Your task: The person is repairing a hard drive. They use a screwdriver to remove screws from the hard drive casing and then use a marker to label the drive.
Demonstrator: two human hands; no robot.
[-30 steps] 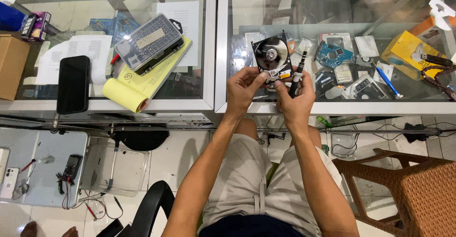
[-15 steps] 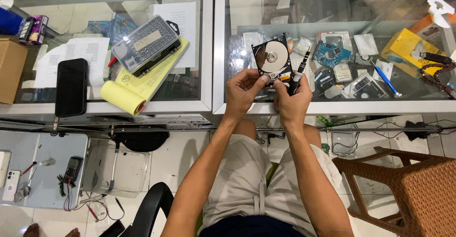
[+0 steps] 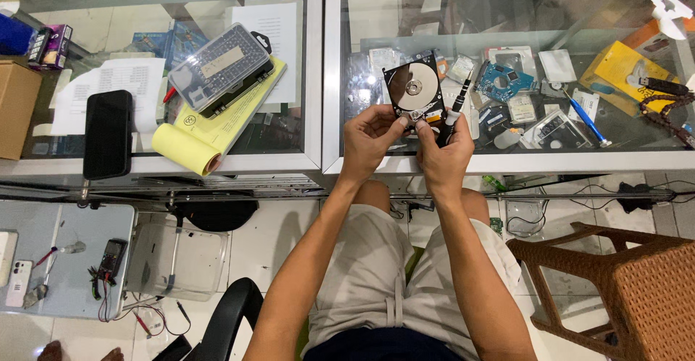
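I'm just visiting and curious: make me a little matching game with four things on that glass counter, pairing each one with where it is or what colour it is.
Things:
1. opened hard drive
2. black phone
3. yellow paper roll
4. blue circuit board

Places or states:
A. lying flat near the counter's left end
B. held up in both hands
C. under the clear-lidded bit case
D. on the glass to the right of the hands

Pairs: 1-B, 2-A, 3-C, 4-D
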